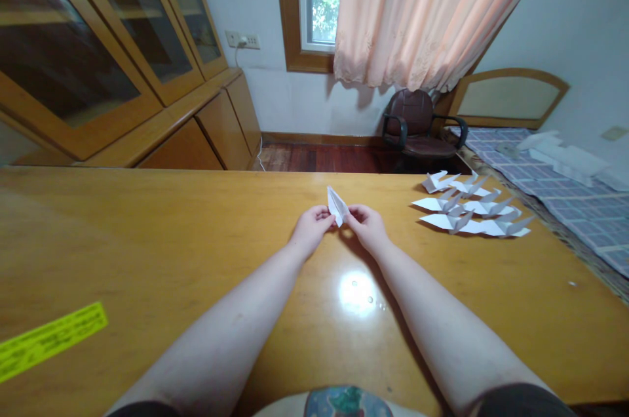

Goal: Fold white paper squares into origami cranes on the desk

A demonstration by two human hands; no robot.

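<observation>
Between my two hands is a small piece of folded white paper (337, 205), narrow and pointed at its far end, with a crease running down its middle. My left hand (312, 227) pinches its lower left edge between thumb and fingers. On the opposite edge, my right hand (367, 225) grips it the same way. The paper is held just above the wooden table (196, 259). Some fingertips are hidden behind the paper. Several white folded paper cranes (462, 204) stand in rows on the table to the right of my hands.
A yellow printed strip (54, 340) lies at the table's left. Past the far edge are a brown armchair (415, 119) and a wooden cabinet (196, 135). A bed with a checked cover (555, 187) adjoins the right side. Light glares off the tabletop near my forearms.
</observation>
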